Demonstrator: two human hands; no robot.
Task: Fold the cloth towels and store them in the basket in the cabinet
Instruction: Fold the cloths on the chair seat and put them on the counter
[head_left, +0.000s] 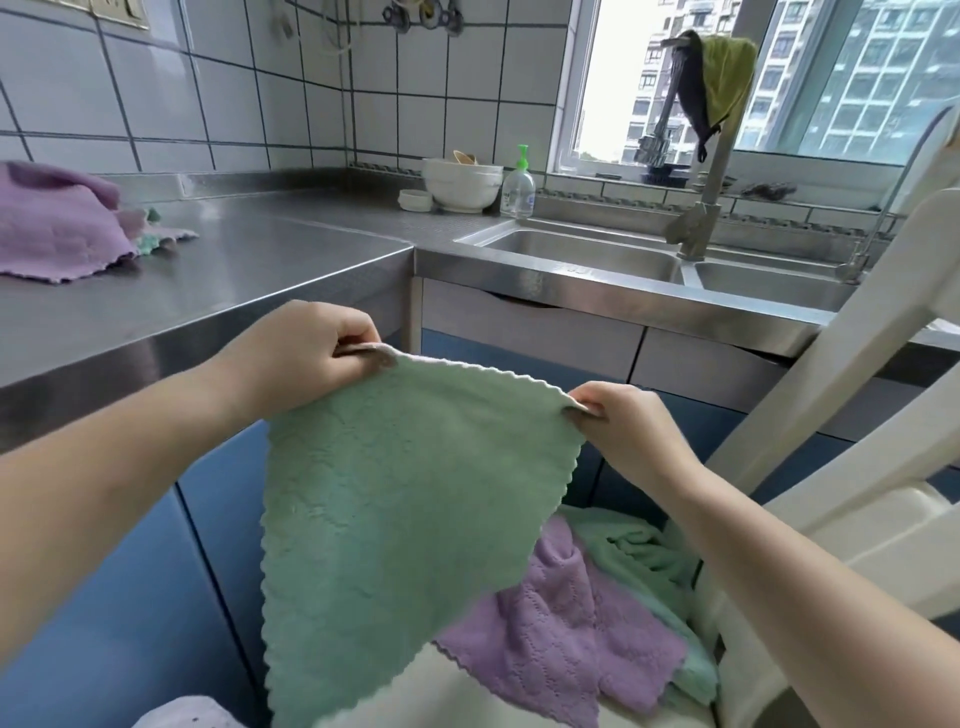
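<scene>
Green towel: hangs spread in the air before blue cabinet doors, top corners pinched by left hand and right hand. Behind and below: purple towel heaped on white chair. Steel counter bears another purple cloth.

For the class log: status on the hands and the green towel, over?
Left hand and right hand each grip a top corner. Green towel hangs unfolded in the air. More towels piled below; nothing in the way.

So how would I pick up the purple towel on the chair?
Pinch the purple towel by its scalloped front edge, reaching from above. It lies crumpled over green towels, so a loose edge lifts it alone. That's a judgement.
</scene>
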